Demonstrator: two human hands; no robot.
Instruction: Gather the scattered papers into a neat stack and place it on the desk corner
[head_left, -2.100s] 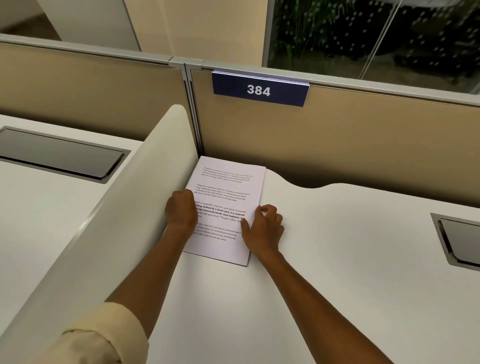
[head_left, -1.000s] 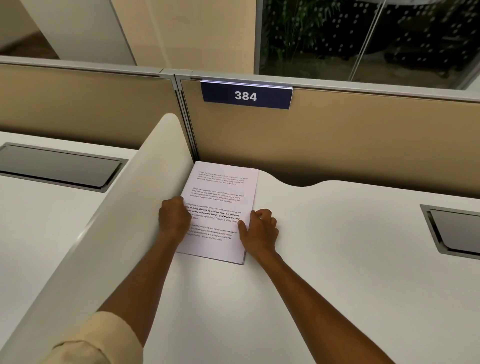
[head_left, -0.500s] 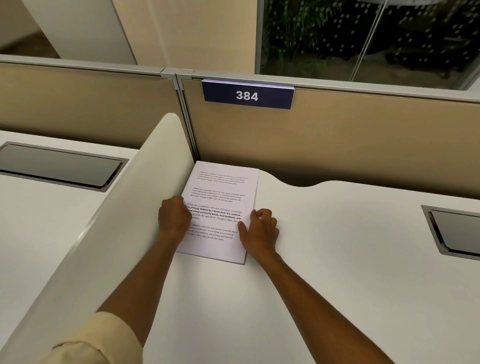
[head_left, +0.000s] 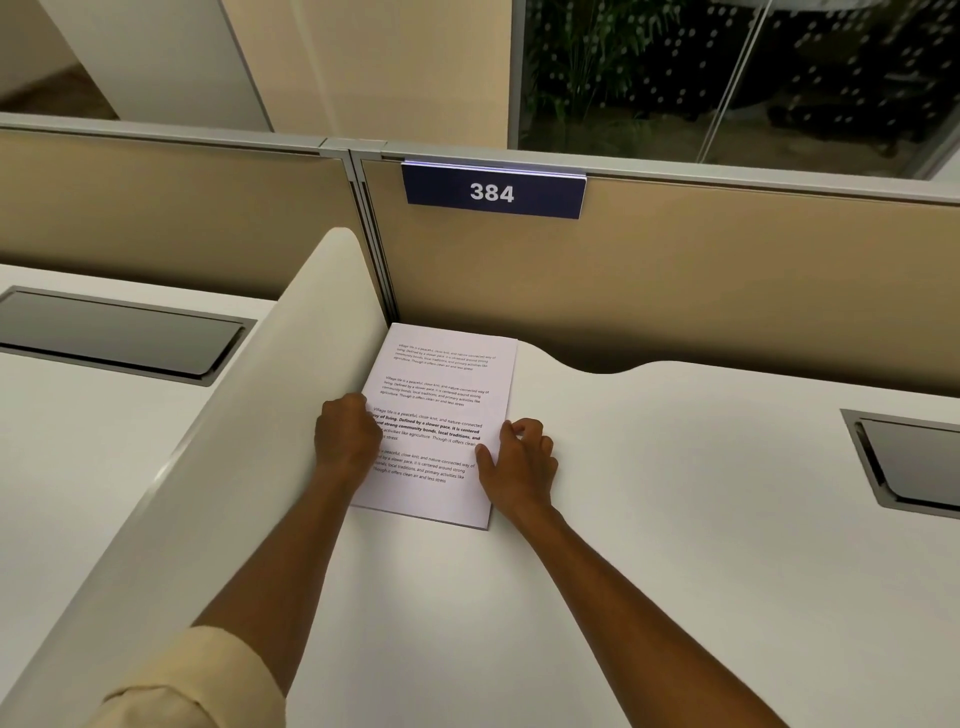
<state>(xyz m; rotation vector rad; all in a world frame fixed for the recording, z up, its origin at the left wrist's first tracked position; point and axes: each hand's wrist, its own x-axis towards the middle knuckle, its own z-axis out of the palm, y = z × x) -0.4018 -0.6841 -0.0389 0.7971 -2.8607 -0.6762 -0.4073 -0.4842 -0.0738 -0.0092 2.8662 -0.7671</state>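
Note:
A squared stack of white printed papers (head_left: 441, 384) lies flat in the far left corner of the white desk (head_left: 649, 519), against the side divider and close to the back partition. My left hand (head_left: 345, 434) rests curled on the stack's left edge, beside the divider. My right hand (head_left: 519, 462) grips the stack's right edge, thumb on the top sheet and fingers curled at the side. The stack's lower left part is hidden by my left hand and arm.
A curved white side divider (head_left: 249, 426) rises on the left. The tan back partition (head_left: 701, 291) carries a blue sign reading 384 (head_left: 492, 192). A dark cable hatch (head_left: 909, 462) sits at the right of the desk. Another hatch (head_left: 119, 338) is on the neighbouring desk.
The hands and the stack keep the same places as before; only the view shifts slightly.

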